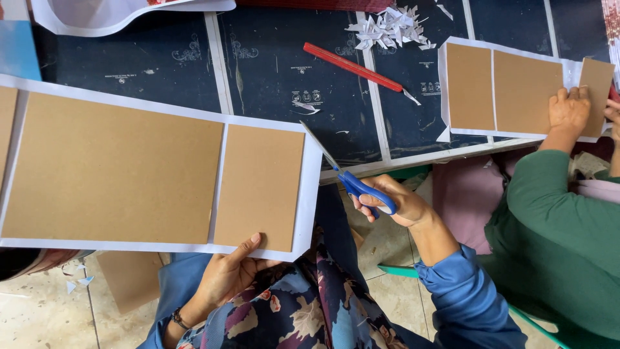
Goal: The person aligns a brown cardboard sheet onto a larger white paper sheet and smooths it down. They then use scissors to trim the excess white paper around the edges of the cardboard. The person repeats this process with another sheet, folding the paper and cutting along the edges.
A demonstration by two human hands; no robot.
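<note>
Cardboard sheet (155,174) held left; scissors (352,181) gripped right.

A long white paper sheet (310,194) with brown cardboard panels (259,186) glued on, held flat over the dark table's near edge. Blue-handled scissors (352,181) point diagonally at the sheet's right corner.

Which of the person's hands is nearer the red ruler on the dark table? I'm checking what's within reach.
Right. The right hand, holding blue-handled scissors, sits just below the long red ruler. The left hand grips the white-edged brown cardboard sheet, farther down-left.
</note>
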